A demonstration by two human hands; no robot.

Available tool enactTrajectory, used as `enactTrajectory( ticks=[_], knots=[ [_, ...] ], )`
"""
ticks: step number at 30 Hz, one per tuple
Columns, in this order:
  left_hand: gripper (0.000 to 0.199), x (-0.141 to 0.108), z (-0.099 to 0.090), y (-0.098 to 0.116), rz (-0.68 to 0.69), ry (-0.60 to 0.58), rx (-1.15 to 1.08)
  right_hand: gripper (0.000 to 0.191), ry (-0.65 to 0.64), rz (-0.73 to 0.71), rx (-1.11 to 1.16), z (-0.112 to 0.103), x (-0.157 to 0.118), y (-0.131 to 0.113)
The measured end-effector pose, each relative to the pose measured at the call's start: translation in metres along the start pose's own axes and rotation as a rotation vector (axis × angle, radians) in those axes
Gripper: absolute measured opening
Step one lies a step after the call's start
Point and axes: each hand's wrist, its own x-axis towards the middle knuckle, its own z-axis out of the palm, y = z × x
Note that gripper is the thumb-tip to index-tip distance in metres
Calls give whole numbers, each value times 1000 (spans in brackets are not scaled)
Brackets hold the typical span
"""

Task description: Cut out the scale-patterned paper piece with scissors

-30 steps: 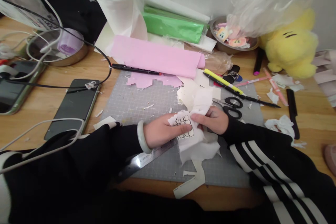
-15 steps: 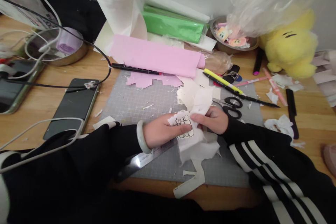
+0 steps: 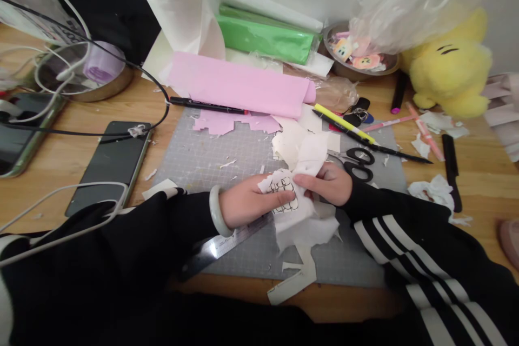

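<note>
Between my hands, over the grey cutting mat [image 3: 214, 151], is a piece of white paper [image 3: 302, 221] with a ragged lower edge. My left hand [image 3: 253, 201] pinches it, thumb lying across a patch of black looped outlines [image 3: 283, 194]. From the other side my right hand [image 3: 330, 183] grips the same paper between thumb and fingers, near its upper part. Cream paper scraps [image 3: 298, 138] lie just beyond. A metal ruler [image 3: 227, 244] runs partly under my left wrist. Black-handled scissors [image 3: 359, 165] rest right of the scraps.
Behind the mat stand a paper roll [image 3: 174, 11], folded pink paper [image 3: 239, 84] and a green packet [image 3: 265, 38]. A phone [image 3: 111, 165] and cables lie left. Pens [image 3: 344, 123], a metal bowl [image 3: 360, 67] and a yellow plush toy [image 3: 450, 75] are at the right.
The view has shifted very slightly. Both hands keep nearly the same hold on the white paper.
</note>
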Motion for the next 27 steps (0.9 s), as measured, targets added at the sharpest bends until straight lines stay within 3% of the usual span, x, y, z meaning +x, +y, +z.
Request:
enactTrajectory(
  ticks=[27],
  knots=[
    [24,0,0,-1,-19,-9,-18,32,-5,-8,-7,0,-2,-4]
  ],
)
